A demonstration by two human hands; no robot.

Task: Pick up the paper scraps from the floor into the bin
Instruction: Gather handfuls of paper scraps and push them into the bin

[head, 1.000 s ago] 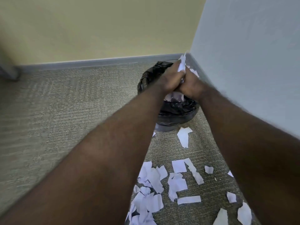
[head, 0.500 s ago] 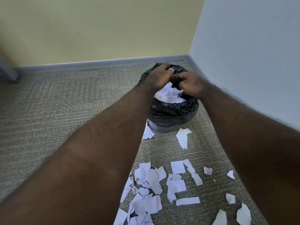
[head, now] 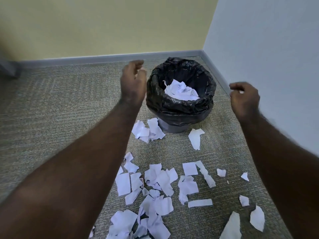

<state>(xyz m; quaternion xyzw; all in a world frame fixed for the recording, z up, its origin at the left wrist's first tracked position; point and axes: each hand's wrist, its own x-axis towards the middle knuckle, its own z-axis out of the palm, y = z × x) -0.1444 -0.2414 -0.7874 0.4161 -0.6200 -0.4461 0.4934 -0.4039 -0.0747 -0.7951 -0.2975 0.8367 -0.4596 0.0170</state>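
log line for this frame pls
left hand: open, empty | right hand: empty, curled | bin: holds scraps | floor scraps: many left

place: office-like room corner; cues: low-pile grey carpet [head: 51, 104]; grey baseboard [head: 110, 58]; plain painted walls [head: 107, 25]

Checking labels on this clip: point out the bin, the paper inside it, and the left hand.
bin [head: 172, 107], head view, front of the black liner rim.
paper inside it [head: 181, 91], head view, middle of the crumpled pile.
left hand [head: 133, 83], head view, back of the hand.
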